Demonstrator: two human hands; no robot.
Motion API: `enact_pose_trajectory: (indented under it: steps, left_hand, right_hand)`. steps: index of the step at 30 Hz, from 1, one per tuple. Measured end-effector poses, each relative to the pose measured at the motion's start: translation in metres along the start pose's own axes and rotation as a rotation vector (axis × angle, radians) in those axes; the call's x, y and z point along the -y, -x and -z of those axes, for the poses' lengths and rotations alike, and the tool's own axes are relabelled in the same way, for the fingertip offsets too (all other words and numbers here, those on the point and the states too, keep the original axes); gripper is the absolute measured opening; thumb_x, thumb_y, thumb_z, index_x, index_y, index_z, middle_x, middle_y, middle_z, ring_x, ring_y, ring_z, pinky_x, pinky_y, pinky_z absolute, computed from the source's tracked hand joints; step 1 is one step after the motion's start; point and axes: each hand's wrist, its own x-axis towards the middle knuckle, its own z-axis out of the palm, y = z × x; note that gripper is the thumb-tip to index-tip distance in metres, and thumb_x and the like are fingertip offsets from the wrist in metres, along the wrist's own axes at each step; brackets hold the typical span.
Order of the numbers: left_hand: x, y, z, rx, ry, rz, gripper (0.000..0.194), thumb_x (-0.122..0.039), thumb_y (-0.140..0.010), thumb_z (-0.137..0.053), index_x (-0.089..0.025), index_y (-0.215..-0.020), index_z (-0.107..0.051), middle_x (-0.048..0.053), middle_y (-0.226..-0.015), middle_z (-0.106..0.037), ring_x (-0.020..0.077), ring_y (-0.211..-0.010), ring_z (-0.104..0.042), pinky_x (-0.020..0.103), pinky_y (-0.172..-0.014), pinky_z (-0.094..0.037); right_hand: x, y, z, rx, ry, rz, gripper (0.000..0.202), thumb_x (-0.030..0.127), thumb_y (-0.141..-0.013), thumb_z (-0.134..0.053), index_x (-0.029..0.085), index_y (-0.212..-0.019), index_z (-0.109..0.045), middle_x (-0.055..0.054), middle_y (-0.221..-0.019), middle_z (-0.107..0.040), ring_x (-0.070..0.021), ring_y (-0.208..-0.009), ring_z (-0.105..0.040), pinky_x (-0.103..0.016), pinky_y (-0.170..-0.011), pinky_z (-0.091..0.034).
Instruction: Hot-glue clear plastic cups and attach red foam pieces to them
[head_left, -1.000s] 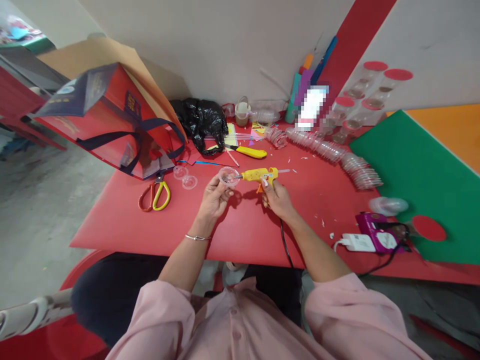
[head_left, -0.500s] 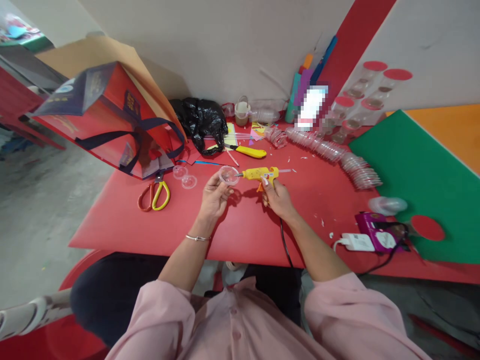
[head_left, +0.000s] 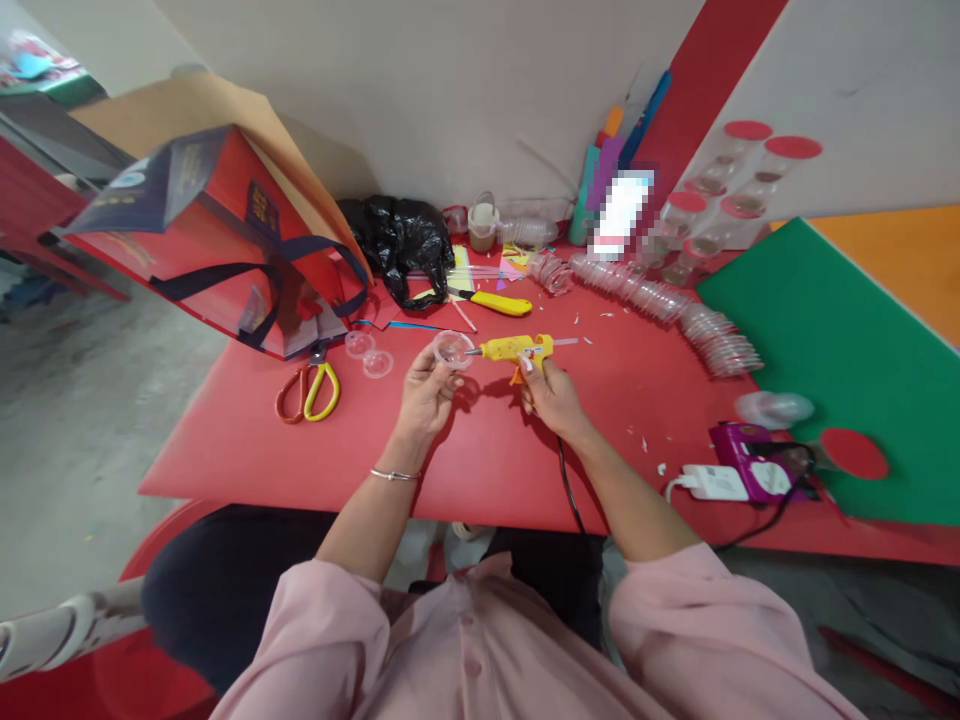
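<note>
My left hand (head_left: 430, 392) is closed on a small clear plastic cup (head_left: 454, 350), its round rim facing up. My right hand (head_left: 551, 392) is wrapped round the handle of a yellow glue gun (head_left: 510, 348), whose metal nozzle points left and is at the cup's right rim; whether it touches cannot be made out. A clear glue stick (head_left: 566, 342) juts from the gun's back. Two clear round plastic pieces (head_left: 377, 363) lie left of my left hand, beside scissors (head_left: 307, 390) with one red and one yellow handle.
Behind my hands lie a yellow cutter (head_left: 502, 303) and a black plastic bag (head_left: 405, 245). A red gift bag (head_left: 225, 240) stands left. Stacked clear cups (head_left: 645, 297), a green board (head_left: 847, 380) and a purple box (head_left: 757, 465) are right. A black cord (head_left: 568, 480) hangs over the table edge.
The cup and the glue gun have shifted very slightly left with my hands. Both hands keep their holds.
</note>
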Motion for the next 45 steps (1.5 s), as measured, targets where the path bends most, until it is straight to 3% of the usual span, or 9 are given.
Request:
enact_pose_trajectory:
  steps: [5, 11, 15, 20, 27, 33, 41, 45]
  left_hand:
    - [0.0012, 0.0014, 0.0004, 0.011, -0.017, 0.014, 0.051, -0.032, -0.063, -0.095, -0.025, -0.109, -0.072, 0.001, -0.104, -0.076, 0.0088, -0.075, -0.071, 0.015, -0.059, -0.054]
    - [0.0016, 0.0082, -0.0005, 0.167, -0.003, 0.13, 0.047, -0.035, -0.069, -0.092, -0.02, -0.109, -0.073, 0.004, -0.095, -0.075, 0.01, -0.07, -0.07, 0.016, -0.055, -0.054]
    - [0.0004, 0.0055, 0.0005, 0.123, 0.016, 0.112, 0.05, -0.038, -0.065, -0.094, -0.019, -0.106, -0.073, 0.002, -0.087, -0.074, 0.0101, -0.069, -0.071, 0.015, -0.055, -0.054]
    - [-0.0012, 0.002, 0.0016, 0.025, 0.003, 0.058, 0.042, -0.033, -0.071, -0.091, -0.021, -0.106, -0.071, 0.001, -0.093, -0.075, 0.0078, -0.072, -0.071, 0.013, -0.057, -0.052]
    - [-0.0004, 0.009, -0.0021, 0.167, -0.033, 0.144, 0.05, -0.037, -0.067, -0.093, -0.018, -0.108, -0.072, 0.003, -0.09, -0.075, 0.0105, -0.067, -0.07, 0.016, -0.054, -0.053]
    - [-0.0033, 0.0034, -0.0013, 0.002, 0.007, 0.081, 0.042, -0.033, -0.07, -0.092, -0.021, -0.104, -0.071, 0.0, -0.088, -0.074, 0.0079, -0.069, -0.069, 0.013, -0.056, -0.052]
    - [-0.0005, 0.0088, -0.0024, 0.167, -0.038, 0.107, 0.049, -0.036, -0.067, -0.093, -0.019, -0.109, -0.074, 0.004, -0.099, -0.075, 0.0085, -0.068, -0.068, 0.016, -0.055, -0.054]
    - [-0.0006, 0.0044, 0.0006, 0.098, -0.013, 0.06, 0.042, -0.034, -0.071, -0.091, -0.022, -0.107, -0.073, 0.002, -0.101, -0.075, 0.0077, -0.072, -0.07, 0.014, -0.057, -0.054]
  right_hand:
    - [0.0005, -0.0002, 0.0, 0.001, -0.009, -0.007, 0.049, 0.073, -0.093, -0.05, 0.024, -0.087, -0.049, 0.008, -0.052, -0.05, -0.0103, -0.04, -0.052, -0.023, -0.041, -0.04]
    - [0.0016, -0.0019, 0.0034, -0.041, -0.041, -0.016, 0.05, 0.074, -0.092, -0.051, 0.025, -0.086, -0.047, 0.008, -0.052, -0.049, -0.0099, -0.04, -0.052, -0.022, -0.04, -0.039]
    - [0.0032, -0.0012, 0.0025, -0.022, -0.048, -0.026, 0.051, 0.075, -0.091, -0.052, 0.024, -0.086, -0.048, 0.008, -0.053, -0.05, -0.0097, -0.041, -0.052, -0.022, -0.04, -0.039]
    - [0.0029, -0.0006, -0.0003, 0.011, -0.077, -0.039, 0.052, 0.075, -0.09, -0.053, 0.024, -0.087, -0.05, 0.008, -0.052, -0.049, -0.0095, -0.039, -0.05, -0.022, -0.04, -0.039]
    - [0.0028, -0.0015, 0.004, -0.034, -0.037, -0.018, 0.05, 0.074, -0.092, -0.052, 0.025, -0.084, -0.047, 0.008, -0.052, -0.049, -0.0099, -0.04, -0.051, -0.022, -0.04, -0.04]
    - [0.0009, -0.0014, 0.0012, -0.004, -0.044, -0.017, 0.051, 0.075, -0.091, -0.051, 0.024, -0.086, -0.049, 0.007, -0.052, -0.05, -0.0099, -0.039, -0.051, -0.022, -0.039, -0.04]
    - [0.006, -0.0009, 0.0035, -0.034, -0.064, -0.019, 0.052, 0.076, -0.089, -0.052, 0.025, -0.087, -0.049, 0.008, -0.052, -0.048, -0.0102, -0.04, -0.051, -0.023, -0.04, -0.039]
    - [0.007, 0.0005, 0.0023, -0.003, -0.062, -0.022, 0.053, 0.077, -0.089, -0.052, 0.024, -0.087, -0.049, 0.008, -0.051, -0.048, -0.0105, -0.04, -0.05, -0.023, -0.04, -0.039]
